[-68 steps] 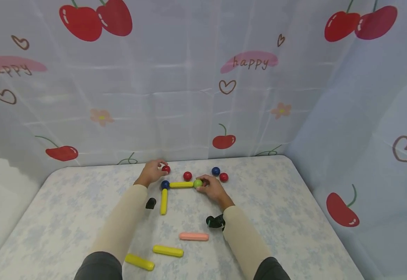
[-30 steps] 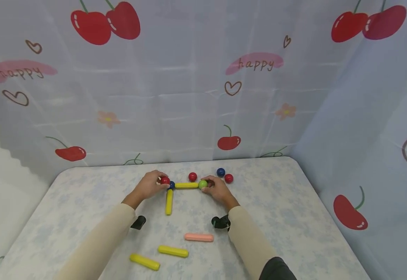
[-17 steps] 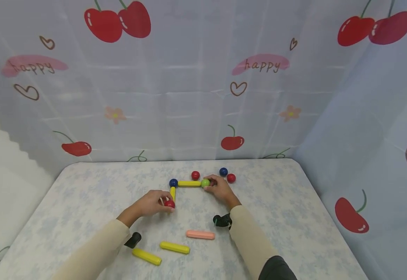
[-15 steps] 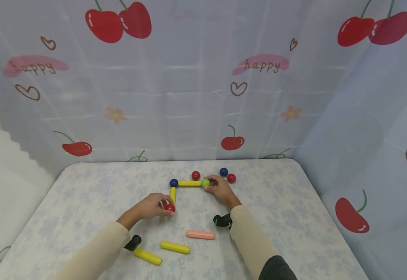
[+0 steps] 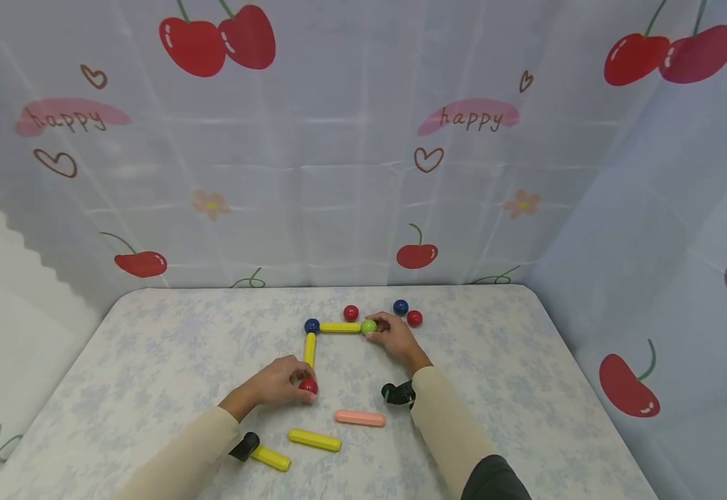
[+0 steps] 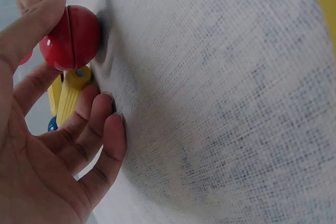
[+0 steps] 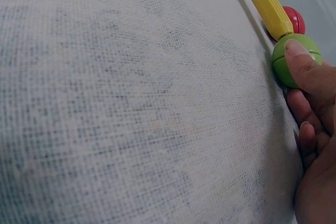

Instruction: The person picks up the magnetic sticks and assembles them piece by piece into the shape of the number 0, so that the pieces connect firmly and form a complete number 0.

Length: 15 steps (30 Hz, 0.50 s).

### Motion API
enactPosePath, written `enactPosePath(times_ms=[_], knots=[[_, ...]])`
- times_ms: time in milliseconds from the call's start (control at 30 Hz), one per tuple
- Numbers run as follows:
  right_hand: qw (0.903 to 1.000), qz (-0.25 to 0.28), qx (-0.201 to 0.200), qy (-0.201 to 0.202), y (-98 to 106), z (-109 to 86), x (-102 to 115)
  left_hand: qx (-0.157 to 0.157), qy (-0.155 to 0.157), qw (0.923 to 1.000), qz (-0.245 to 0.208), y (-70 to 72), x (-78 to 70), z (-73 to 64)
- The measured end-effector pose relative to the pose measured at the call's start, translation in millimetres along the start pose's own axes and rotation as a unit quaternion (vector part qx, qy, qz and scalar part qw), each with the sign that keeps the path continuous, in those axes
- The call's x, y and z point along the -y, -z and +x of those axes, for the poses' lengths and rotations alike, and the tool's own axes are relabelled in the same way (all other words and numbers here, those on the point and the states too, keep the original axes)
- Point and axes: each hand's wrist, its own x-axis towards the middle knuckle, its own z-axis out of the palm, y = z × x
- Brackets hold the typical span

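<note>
since the earlier frame, the red ball (image 5: 308,387), pinched by the fingers of the left hand (image 5: 276,382), has come nearer, to the near end of the left yellow rod (image 5: 310,349). the fingers of the right hand (image 5: 396,339) hold the green ball (image 5: 368,326). a sideways push could perhaps turn this rod off the blue ball (image 5: 312,326). only the left wrist view shows the pale round spot (image 6: 80,72) on the rod's end; whether the red ball touches it, i cannot tell.

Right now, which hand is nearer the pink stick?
Left. The left hand, pinching a red ball, is just beyond and left of the pink stick; the right hand, pinching the green ball, is farther back.
</note>
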Motion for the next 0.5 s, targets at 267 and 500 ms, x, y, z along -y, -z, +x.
enactPosePath(times_ms=[267,500], knots=[[1.0,-0.007,-0.005,0.0,-0.7,1.4,1.3,-0.005,0.026,0.9995,0.015,-4.6,0.6,8.2],[0.9999,-0.009,-0.012,-0.004,-2.1,2.0,-1.2,-0.016,0.031,0.999,0.028,-8.1,0.4,8.7]])
